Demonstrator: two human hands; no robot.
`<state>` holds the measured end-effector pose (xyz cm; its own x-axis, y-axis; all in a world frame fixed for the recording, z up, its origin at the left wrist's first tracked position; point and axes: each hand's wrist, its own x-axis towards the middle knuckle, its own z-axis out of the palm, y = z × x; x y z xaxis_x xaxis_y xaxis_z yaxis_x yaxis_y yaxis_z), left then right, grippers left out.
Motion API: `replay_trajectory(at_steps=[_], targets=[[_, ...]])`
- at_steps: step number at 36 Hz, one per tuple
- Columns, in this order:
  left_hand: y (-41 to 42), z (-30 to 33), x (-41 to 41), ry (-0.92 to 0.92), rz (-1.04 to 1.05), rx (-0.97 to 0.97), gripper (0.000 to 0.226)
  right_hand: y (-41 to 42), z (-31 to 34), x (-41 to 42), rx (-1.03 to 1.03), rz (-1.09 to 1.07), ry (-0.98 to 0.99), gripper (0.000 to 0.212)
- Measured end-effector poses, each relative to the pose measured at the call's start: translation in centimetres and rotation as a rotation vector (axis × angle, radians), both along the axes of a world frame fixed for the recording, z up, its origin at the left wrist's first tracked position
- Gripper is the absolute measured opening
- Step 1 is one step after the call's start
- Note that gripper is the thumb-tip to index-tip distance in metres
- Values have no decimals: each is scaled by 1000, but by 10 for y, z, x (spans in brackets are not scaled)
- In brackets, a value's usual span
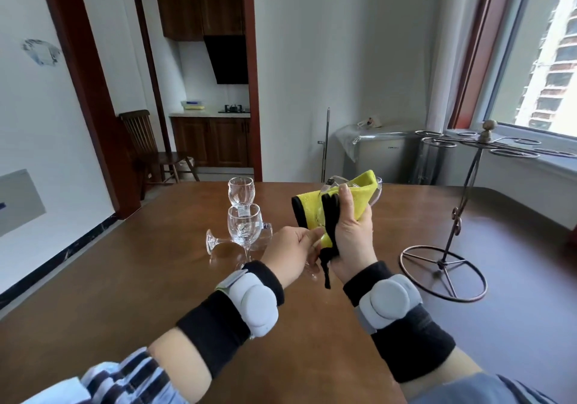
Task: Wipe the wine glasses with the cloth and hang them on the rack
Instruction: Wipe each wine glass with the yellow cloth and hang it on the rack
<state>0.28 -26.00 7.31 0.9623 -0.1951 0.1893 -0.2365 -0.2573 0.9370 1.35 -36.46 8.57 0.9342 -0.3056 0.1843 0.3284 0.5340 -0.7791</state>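
My right hand (352, 235) grips a yellow cloth with black edging (359, 200), wrapped around the bowl of a wine glass (376, 192) held above the table. My left hand (290, 250) holds that glass low down, by its stem and foot; the stem is mostly hidden by fingers and cloth. Two more glasses stand upright on the table, one near (244, 227) and one farther back (241, 190). A third glass (218, 243) lies on its side behind the near one. The dark metal rack (468, 179) stands at the right with its rings bare.
The brown wooden table (156, 278) fills the foreground. The rack's round wire base (443, 272) sits on it at the right. Behind the table are a covered appliance (384, 150), a mop handle (325, 141), a window at right and a chair (150, 147) by the kitchen doorway.
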Motion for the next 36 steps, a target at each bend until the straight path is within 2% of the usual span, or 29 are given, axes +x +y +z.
replay_trajectory(at_steps=[3, 7, 10, 13, 14, 18, 21, 26, 28, 30, 33, 36], targets=[[2, -2, 2, -116, 80, 119, 52, 1, 1, -4, -8, 92, 24, 53], [0, -2, 6, -208, 125, 179, 53, -3, -1, -6, -140, 220, 88, 53], [1, -2, 8, -165, 104, 154, 55, -7, -1, -6, -228, 267, 82, 47], [7, 2, 10, -112, 87, 206, 51, -11, -4, -7, -250, 306, 72, 66], [11, 6, 11, -88, 68, 239, 50, -11, -5, -6, -234, 331, 64, 67], [21, 19, 10, -18, -47, 301, 37, -17, -6, -7, -210, 380, 29, 43], [28, 22, 11, 22, -38, 407, 51, -19, -9, -5, -330, 308, 21, 42], [34, 21, 9, 109, -149, 459, 63, -25, -7, -6, -526, 212, -15, 46], [35, 20, 8, 115, -144, 407, 74, -29, -7, -8, -582, 231, -47, 37], [33, 21, 8, 93, -129, 253, 91, -32, -10, -10, -607, 296, -62, 31], [29, 28, 8, 95, -192, -3, 112, -32, -18, -8, -671, 394, -92, 46], [22, 34, 3, 142, -346, -173, 110, -27, -20, -9, -643, 565, -83, 61]])
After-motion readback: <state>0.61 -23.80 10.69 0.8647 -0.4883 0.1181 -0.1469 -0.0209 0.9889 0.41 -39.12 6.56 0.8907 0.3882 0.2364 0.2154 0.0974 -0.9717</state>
